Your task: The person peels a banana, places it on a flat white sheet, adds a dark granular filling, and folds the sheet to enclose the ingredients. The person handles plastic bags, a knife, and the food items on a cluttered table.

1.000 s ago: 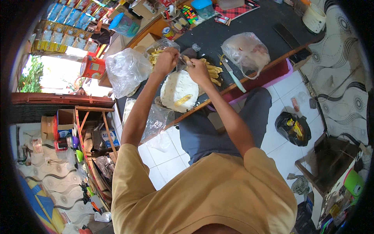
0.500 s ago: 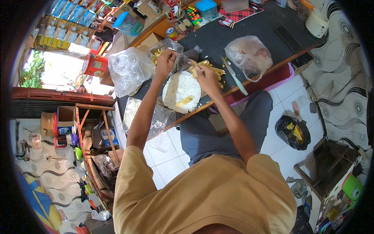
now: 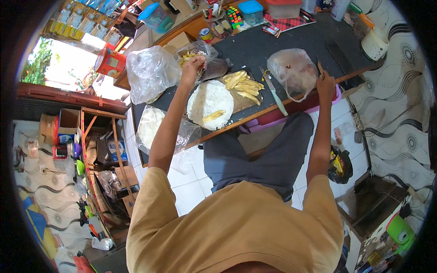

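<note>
My left hand (image 3: 193,67) is at the mouth of a clear plastic bag (image 3: 207,48) with yellow strips in it; its fingers are bunched, and what they hold is hidden. Off to the right, over the table's front edge, my right hand (image 3: 325,84) is closed on a thin brown piece (image 3: 320,68) whose kind I cannot make out. Between them, a round plate of white powder (image 3: 210,101) holds one yellow slice (image 3: 214,115). Beside it, sliced bananas (image 3: 246,85) lie fanned on a wooden board (image 3: 243,101). A knife with a pale handle (image 3: 276,95) rests near the edge.
A tied clear bag (image 3: 293,70) lies right of the knife. Further left are a large plastic bag (image 3: 152,73) and a bag of white powder (image 3: 150,125). Tubs (image 3: 251,12) and a puzzle cube (image 3: 234,17) line the back; a pink basin (image 3: 314,108) sits below the edge.
My right hand has swung far right from above the banana slices, carrying the thin brown piece past the tied bag. My left hand remains by the bag of yellow strips.
</note>
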A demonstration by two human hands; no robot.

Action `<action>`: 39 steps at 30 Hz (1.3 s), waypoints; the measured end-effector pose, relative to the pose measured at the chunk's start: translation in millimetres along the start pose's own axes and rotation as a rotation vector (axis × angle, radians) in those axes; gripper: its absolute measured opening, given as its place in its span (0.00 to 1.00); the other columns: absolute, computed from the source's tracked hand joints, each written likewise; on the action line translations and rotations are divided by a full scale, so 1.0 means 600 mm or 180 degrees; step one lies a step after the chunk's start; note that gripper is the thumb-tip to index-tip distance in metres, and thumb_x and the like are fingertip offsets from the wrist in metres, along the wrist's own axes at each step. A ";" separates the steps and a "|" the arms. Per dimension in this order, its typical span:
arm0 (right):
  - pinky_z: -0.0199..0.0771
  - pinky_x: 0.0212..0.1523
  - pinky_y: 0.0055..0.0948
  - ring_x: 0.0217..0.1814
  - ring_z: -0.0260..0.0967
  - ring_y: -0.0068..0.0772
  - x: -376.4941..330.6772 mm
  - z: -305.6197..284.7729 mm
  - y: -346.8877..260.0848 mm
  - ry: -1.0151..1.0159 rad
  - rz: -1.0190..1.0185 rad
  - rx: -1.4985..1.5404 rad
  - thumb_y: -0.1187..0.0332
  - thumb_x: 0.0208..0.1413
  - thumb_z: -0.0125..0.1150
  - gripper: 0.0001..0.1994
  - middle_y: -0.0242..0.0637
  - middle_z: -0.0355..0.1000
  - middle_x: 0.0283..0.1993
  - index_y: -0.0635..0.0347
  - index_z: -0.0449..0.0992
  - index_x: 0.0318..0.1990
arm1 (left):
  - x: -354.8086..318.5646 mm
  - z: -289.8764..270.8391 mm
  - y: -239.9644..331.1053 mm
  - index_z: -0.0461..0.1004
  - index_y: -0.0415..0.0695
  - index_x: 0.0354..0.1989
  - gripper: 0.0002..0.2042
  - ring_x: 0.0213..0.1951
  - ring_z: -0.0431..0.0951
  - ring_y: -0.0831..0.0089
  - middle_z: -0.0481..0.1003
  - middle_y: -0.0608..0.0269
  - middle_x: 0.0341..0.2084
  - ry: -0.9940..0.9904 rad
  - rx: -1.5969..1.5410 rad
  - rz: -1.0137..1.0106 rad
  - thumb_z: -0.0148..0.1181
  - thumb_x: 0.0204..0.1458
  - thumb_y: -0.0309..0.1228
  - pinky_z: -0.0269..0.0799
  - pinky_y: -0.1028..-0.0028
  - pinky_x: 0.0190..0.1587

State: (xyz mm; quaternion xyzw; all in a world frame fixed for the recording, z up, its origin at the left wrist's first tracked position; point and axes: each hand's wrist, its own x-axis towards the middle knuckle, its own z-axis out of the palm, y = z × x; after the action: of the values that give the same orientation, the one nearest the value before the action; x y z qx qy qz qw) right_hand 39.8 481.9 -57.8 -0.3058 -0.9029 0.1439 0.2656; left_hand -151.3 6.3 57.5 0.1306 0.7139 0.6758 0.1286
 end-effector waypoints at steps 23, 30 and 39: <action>0.78 0.37 0.45 0.44 0.73 0.58 -0.288 -0.114 -0.480 -0.8132 0.1025 0.6644 0.27 0.54 0.40 0.51 0.66 0.70 0.49 0.78 0.59 0.61 | -0.184 0.056 0.275 0.76 0.41 0.37 0.10 0.37 0.73 0.81 0.74 0.71 0.32 -0.2151 0.0271 0.0706 0.60 0.56 0.35 0.69 0.77 0.43; 0.82 0.32 0.42 0.38 0.72 0.52 -0.380 -0.152 -0.392 -0.6883 0.2218 0.8224 0.37 0.51 0.60 0.47 0.56 0.65 0.43 0.73 0.55 0.62 | -0.271 0.065 0.157 0.78 0.41 0.45 0.14 0.43 0.76 0.75 0.78 0.63 0.39 -0.1914 0.0114 0.0172 0.61 0.56 0.37 0.70 0.73 0.50; 0.81 0.36 0.43 0.43 0.69 0.48 -0.390 -0.173 -0.281 -0.6049 0.1687 0.8217 0.43 0.57 0.57 0.41 0.54 0.63 0.45 0.70 0.52 0.63 | -0.164 -0.082 -0.140 0.78 0.42 0.51 0.31 0.47 0.79 0.56 0.79 0.48 0.43 0.1189 0.2778 -0.0500 0.68 0.42 0.52 0.71 0.66 0.51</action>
State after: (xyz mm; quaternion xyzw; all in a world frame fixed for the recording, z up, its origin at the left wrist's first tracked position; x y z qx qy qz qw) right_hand 175.7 214.6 6.6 -0.1641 -0.0573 -0.9305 0.3224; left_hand -78.4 -79.1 -23.0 -0.0055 0.9495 0.3132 -0.0179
